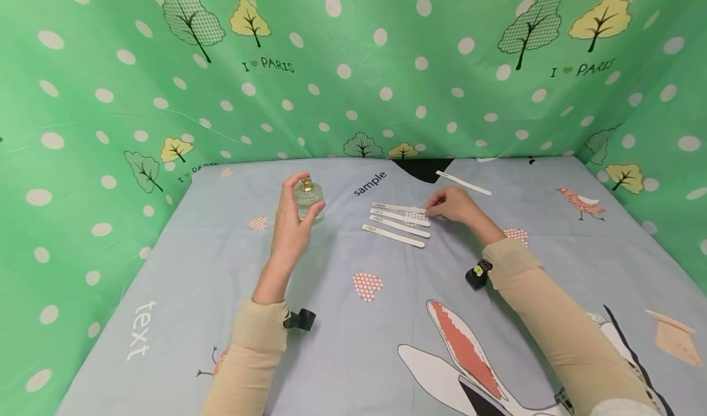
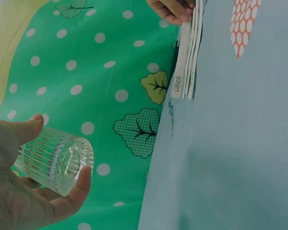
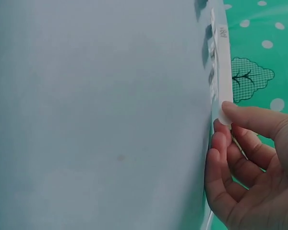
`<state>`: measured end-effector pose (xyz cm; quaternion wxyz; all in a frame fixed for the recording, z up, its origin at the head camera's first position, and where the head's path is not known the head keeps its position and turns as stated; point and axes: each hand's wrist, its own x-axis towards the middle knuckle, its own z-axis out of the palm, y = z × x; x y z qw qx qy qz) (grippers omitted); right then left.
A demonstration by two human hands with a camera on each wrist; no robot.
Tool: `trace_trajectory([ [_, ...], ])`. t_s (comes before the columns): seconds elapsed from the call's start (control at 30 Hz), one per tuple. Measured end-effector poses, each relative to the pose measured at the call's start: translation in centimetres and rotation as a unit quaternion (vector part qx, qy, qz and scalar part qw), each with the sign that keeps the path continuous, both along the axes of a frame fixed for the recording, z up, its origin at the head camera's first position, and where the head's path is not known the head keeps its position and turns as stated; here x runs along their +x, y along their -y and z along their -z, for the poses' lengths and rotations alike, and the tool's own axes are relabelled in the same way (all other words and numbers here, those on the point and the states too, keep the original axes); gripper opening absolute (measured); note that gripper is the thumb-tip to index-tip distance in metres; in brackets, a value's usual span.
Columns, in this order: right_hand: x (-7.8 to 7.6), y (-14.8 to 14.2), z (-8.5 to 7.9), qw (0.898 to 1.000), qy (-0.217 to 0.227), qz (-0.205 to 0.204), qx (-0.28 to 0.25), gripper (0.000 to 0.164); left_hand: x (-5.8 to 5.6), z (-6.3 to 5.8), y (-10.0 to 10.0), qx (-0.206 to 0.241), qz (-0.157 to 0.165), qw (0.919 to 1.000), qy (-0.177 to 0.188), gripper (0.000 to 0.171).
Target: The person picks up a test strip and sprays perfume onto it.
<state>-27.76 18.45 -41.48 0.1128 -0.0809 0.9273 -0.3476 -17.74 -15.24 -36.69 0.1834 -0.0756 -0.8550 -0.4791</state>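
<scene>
My left hand (image 1: 289,235) holds a clear ribbed glass perfume bottle (image 1: 310,199) with a gold spray neck, raised over the left part of the table. In the left wrist view, thumb and fingers curl round the bottle (image 2: 55,158), its base facing the camera. Further right, my right hand (image 1: 454,206) pinches the rounded end of a white paper test strip (image 1: 394,207) between thumb and fingertips. Small dark lettering marks the other end of this strip (image 3: 224,62) in the right wrist view. Several similar strips (image 1: 393,236) lie side by side just in front of it.
Another white strip (image 1: 464,183) lies alone at the back right, beyond my right hand. A blue-grey printed cloth (image 1: 331,348) covers the table. Green polka-dot fabric (image 1: 342,109) hangs behind it. Dark wrist cameras (image 1: 301,319) sit by both cuffs.
</scene>
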Motion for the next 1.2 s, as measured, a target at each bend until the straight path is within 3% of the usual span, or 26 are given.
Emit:
trace_trajectory([
  [0.23,-0.3,-0.1,0.0,0.995,0.015,0.047,-0.087,0.024,0.0,0.2,-0.1,0.0,0.001,1.0,-0.003,0.059],
  [0.4,0.1,0.1,-0.8,0.979,0.026,0.083,-0.184,0.029,0.0,0.2,-0.2,0.003,0.002,1.0,-0.004,0.059],
  [0.53,0.4,0.4,-1.5,0.967,0.031,0.104,-0.23,0.033,0.1,0.1,-0.3,0.004,0.004,1.0,-0.001,0.059],
  [1.0,1.1,1.0,-2.8,0.939,-0.003,0.142,-0.314,0.034,0.2,0.3,-0.4,0.002,0.006,1.0,-0.005,0.06],
  [1.2,1.3,1.4,-3.6,0.929,-0.029,0.139,-0.342,0.032,0.2,0.2,-0.5,0.002,0.007,1.0,-0.005,0.059],
])
